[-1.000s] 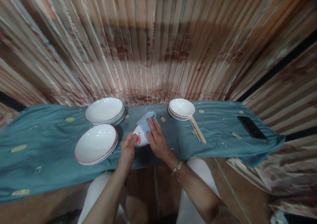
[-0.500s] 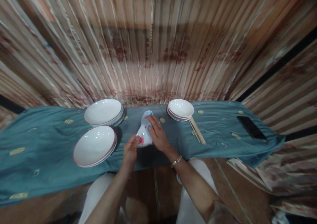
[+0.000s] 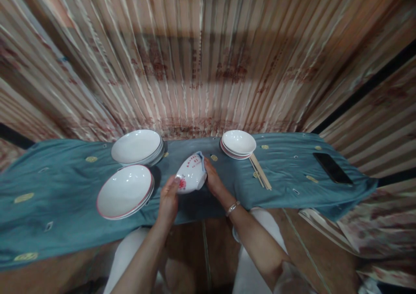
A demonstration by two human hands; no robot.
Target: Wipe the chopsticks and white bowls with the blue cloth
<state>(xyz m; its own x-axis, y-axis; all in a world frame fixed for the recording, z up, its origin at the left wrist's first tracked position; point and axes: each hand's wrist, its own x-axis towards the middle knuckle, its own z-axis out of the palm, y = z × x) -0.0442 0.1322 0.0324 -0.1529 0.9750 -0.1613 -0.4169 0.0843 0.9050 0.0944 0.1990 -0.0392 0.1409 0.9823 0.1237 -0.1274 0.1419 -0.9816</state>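
A white bowl (image 3: pixel 190 175) with a red flower and red lettering is tilted on its side above the table, its outer face toward me. My left hand (image 3: pixel 169 197) grips its left edge, thumb on the outside. On the bowl's right side, my right hand (image 3: pixel 214 180) is closed around a light-blue cloth (image 3: pixel 200 156), pressed against the bowl. Only a narrow strip of the cloth shows; the rest and most of my right fingers are hidden behind the bowl.
A teal patterned cloth (image 3: pixel 71 172) covers the table. Left stand stacked white plates (image 3: pixel 136 147) and red-rimmed dishes (image 3: pixel 125 192). Small bowls (image 3: pixel 239 142) are stacked right of centre beside wooden chopsticks (image 3: pixel 261 172). A black phone (image 3: pixel 331 168) lies far right. A pleated curtain (image 3: pixel 198 69) hangs behind.
My right hand and the cloth have moved from across the bowl's outer face to its right edge. The bowl has turned, so its lettering and foot now show. My left hand keeps its grip.
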